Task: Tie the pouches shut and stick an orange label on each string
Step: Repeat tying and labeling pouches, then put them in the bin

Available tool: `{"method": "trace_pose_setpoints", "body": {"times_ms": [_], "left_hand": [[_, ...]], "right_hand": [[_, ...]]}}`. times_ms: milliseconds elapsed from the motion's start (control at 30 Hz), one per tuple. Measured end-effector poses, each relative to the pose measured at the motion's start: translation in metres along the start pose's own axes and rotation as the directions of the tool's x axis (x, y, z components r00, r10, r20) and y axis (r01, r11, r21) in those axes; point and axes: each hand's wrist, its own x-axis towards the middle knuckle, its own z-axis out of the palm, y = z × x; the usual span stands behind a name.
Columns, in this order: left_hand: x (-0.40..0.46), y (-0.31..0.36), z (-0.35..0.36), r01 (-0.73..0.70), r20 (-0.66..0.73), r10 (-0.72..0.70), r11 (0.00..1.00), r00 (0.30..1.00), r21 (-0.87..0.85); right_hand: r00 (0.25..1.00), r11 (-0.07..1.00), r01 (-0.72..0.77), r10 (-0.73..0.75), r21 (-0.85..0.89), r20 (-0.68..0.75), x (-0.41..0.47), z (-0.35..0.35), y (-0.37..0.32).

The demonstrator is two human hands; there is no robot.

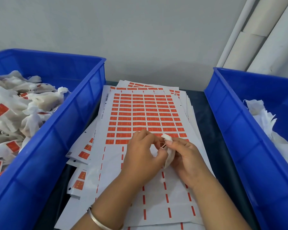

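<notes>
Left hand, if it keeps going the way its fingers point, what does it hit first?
Likely the white pouch: the left hand points right and up, pinching the string beside it, with the right hand just behind. Depth unclear.

Your table (204,112) has a dark top, and you only see strips of it between everything parked there. Right in front of you sits a messy stack of label sheets (145,117), white backing with rows of orange stickers, the lower part of the top sheet already peeled. More sheets fan out from under it on the left. A blue bin (60,130) sits on the left, and another blue bin (236,130) on the right, both just beside the stack.
</notes>
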Motion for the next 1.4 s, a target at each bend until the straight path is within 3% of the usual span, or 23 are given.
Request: {"method": "trace_pose_setpoints", "body": {"times_ms": [133, 367, 567, 767, 933, 1067, 1167, 1267, 1400], "left_hand": [[0.001, 0.001, -0.005, 0.035, -0.031, -0.038, 0.996, 0.999, -0.080], [0.006, 0.000, -0.001, 0.046, 0.073, -0.037, 0.990, 0.997, -0.133], [0.006, 0.000, 0.000, 0.069, 0.098, -0.060, 0.994, 0.993, -0.089], [0.012, -0.004, -0.006, 0.182, -0.082, -0.186, 0.982, 0.979, -0.053], [0.016, -0.006, -0.015, 0.214, -0.262, -0.225, 0.974, 0.938, -0.069], [0.015, 0.002, -0.019, 0.171, -0.197, -0.177, 0.984, 0.964, -0.047], [0.012, 0.015, -0.027, 0.047, -0.115, -0.039, 0.996, 0.993, 0.074], [0.007, 0.034, -0.037, -0.104, -0.070, 0.114, 0.985, 0.991, 0.140], [0.020, 0.056, -0.039, -0.106, -0.052, 0.113, 0.986, 0.992, 0.128]], "right_hand": [[1.000, 1.000, 0.008, -0.008, 0.006, -0.030, 0.002, -0.002, -0.002], [1.000, 0.999, 0.003, -0.003, 0.050, -0.013, 0.002, -0.004, -0.001], [0.998, 0.992, 0.043, -0.049, -0.115, -0.050, 0.002, -0.001, 0.001], [0.990, 0.931, 0.080, -0.116, -0.356, -0.082, 0.003, -0.002, 0.004], [0.990, 0.895, 0.066, -0.004, -0.441, 0.141, -0.002, 0.000, -0.001], [0.972, 0.835, 0.083, 0.054, -0.544, 0.230, -0.009, 0.000, -0.008], [0.950, 0.914, 0.087, 0.043, -0.396, 0.309, -0.015, -0.001, -0.015], [0.954, 0.961, 0.130, -0.055, -0.243, 0.293, -0.019, -0.002, -0.023], [0.956, 0.971, 0.200, -0.164, -0.128, 0.244, -0.023, -0.015, -0.037]]}}
